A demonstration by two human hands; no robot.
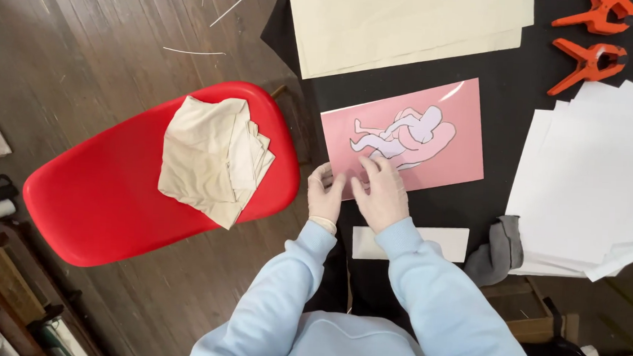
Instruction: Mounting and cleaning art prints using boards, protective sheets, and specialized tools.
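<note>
My left hand (325, 194) and my right hand (381, 192) lie side by side on the near corner of the pink picture (434, 144), fingers flat and spread, pressing down and gripping nothing. The picture lies on the black table (504, 101), beside the red chair (106, 189) with a folded cloth (213, 158).

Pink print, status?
Left hand and right hand flat on the glossy pink rectangular print, lower-left corner. Print flat on black table. Nothing in the way.

bare black table (499, 198) between pink print (434, 144) and paper stack (591, 178).
</note>
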